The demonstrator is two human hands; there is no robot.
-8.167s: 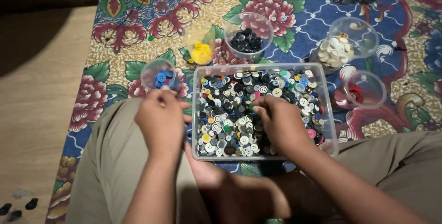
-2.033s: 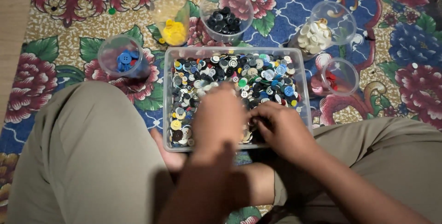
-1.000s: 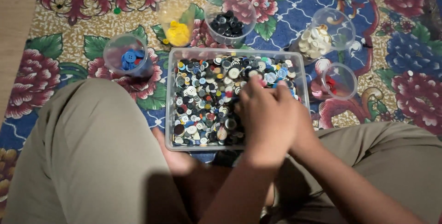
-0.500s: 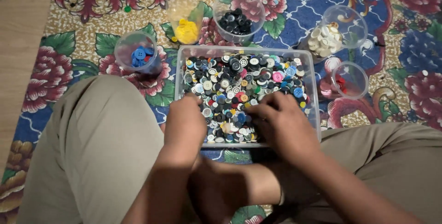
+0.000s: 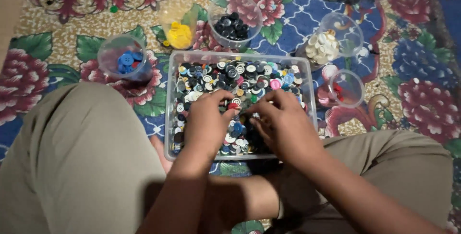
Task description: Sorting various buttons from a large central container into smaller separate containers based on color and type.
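1. The mixed buttons (image 5: 242,78) are held in a clear tray (image 5: 309,90) on the floral carpet (image 5: 62,27), between the knees.
2. Both the left hand (image 5: 206,121) and the right hand (image 5: 283,123) are pressed into the pile, fingers curled.
3. One button is best pinched singly, by colour.
4. Whether anything is pinched cannot be told; fingertips are buried.

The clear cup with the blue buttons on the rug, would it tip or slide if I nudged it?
The clear cup looks like thin plastic holding only a few blue buttons, so it is probably light and easy to knock over. It stands on a soft floral rug, so it would likely tip rather than slide. Its round wall suggests it might roll once down.
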